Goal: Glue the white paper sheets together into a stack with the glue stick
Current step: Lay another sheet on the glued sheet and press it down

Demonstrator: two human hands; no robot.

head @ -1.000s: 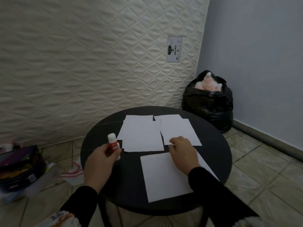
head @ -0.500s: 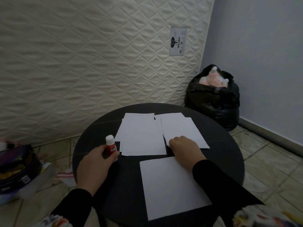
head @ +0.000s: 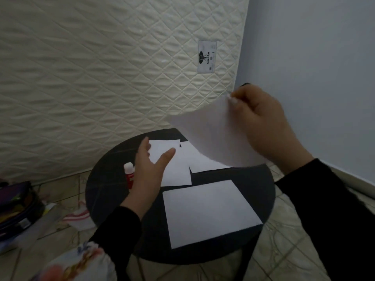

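Observation:
My right hand (head: 261, 126) pinches a white paper sheet (head: 213, 138) by its top corner and holds it up in the air above the round black table (head: 109, 191). One white sheet (head: 209, 213) lies flat at the table's near side. More white sheets (head: 178, 167) lie spread at the far side, partly hidden by the lifted sheet. The glue stick (head: 129, 175), red with a white cap, stands upright on the table at the left. My left hand (head: 150, 175) hovers open just right of it, fingers spread, holding nothing.
A quilted cream mattress (head: 101, 67) leans against the wall behind the table. A dark bag (head: 16, 207) and a striped cloth (head: 78, 219) lie on the tiled floor at the left. A blue-grey wall (head: 314, 57) closes the right side.
My right hand has lifted a sheet from the far right pile high above the table. My left hand has let go of the glue stick, which now stands by itself.

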